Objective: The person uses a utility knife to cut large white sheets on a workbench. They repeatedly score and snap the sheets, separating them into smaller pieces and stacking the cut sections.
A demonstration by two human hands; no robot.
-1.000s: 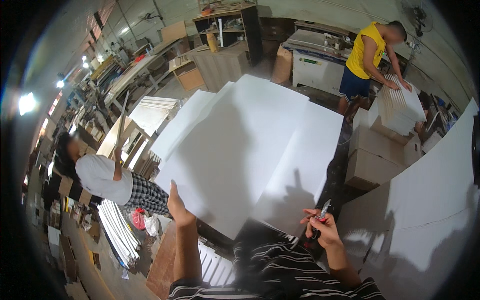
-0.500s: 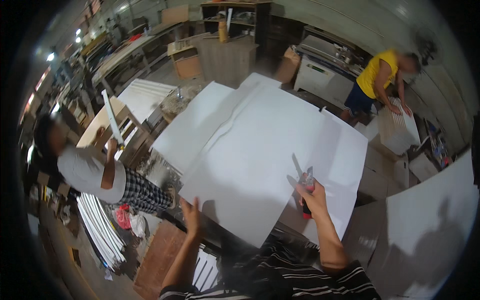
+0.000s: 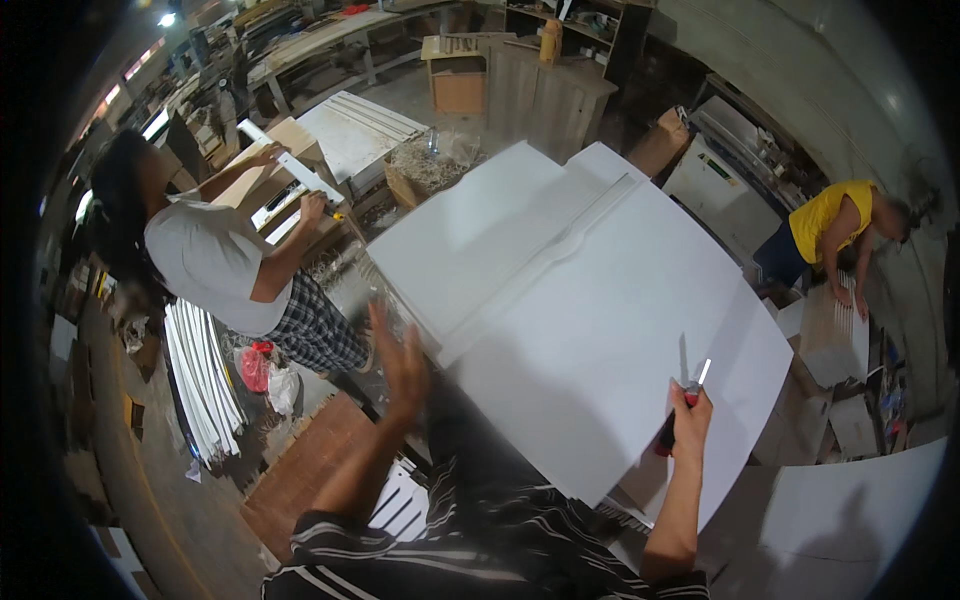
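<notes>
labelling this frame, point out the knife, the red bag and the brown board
Knife (image 3: 691, 396), head view: red part of its handle
Red bag (image 3: 255, 370), head view: its middle
Brown board (image 3: 308, 468), head view: middle of its flat face

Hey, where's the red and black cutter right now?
In the head view, the cutter is right of centre, gripped in the person's right hand, over the big white panel, its blade toward the picture's top.

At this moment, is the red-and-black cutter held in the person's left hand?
No, the right hand grips the red-and-black cutter, while the left hand is open and spread, with nothing visible in it.
</notes>
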